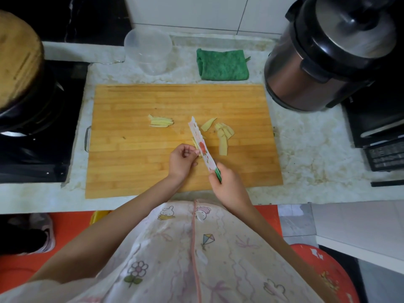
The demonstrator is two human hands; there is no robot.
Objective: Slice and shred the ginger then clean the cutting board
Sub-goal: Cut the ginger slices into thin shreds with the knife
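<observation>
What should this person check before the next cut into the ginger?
1. Grip: the right hand grips the knife by its green handle: ok.
2. Hold: the left hand pinches the ginger piece beside the blade: ok.
3. Left fingertips away from the cutting edge: cannot tell, they sit right at the blade.
4. shredded pile out of the blade's way: ok.
5. uncut slices waiting on the cutting board: ok.
6. green cloth nearby for cleaning: ok.

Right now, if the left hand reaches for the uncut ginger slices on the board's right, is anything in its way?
Yes. The knife, gripped by the right hand, lies slanted across the cutting board between the left hand, holding a ginger piece, and those ginger slices.
</observation>
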